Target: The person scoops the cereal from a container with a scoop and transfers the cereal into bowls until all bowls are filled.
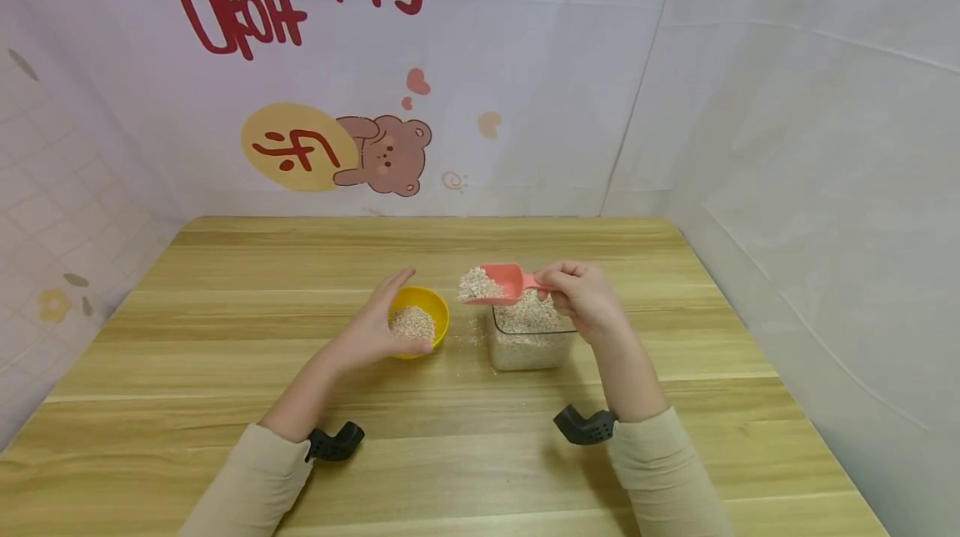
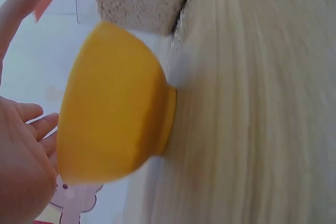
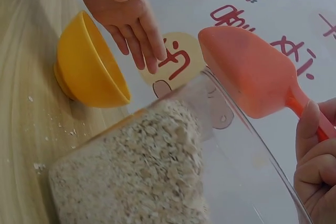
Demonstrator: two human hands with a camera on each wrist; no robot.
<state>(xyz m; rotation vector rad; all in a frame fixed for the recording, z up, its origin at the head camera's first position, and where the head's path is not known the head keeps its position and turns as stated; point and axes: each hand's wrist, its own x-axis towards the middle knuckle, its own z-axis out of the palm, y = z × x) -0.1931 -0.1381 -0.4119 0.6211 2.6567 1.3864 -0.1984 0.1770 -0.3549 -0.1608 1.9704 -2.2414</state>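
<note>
My right hand [image 1: 581, 295] grips the handle of a pink scoop [image 1: 512, 280], its bowl loaded with oat flakes [image 1: 478, 284]. The scoop is above the left rim of a clear container [image 1: 531, 353] filled with oats. On the table to the left stands a yellow bowl [image 1: 441, 322] with oats inside. My left hand [image 1: 372, 328] hovers over the bowl's left side, thumb and fingers spread around its rim. In the left wrist view, the bowl [image 2: 113, 108] sits upright on its foot beside the palm.
Loose oat flakes [image 3: 39, 167] lie scattered on the wooden table [image 1: 420, 454] between bowl and container. A white printed curtain [image 1: 540, 103] closes off the back, and another hangs at the right. Dark wrist mounts [image 1: 336, 442] stick out inward from both sleeves.
</note>
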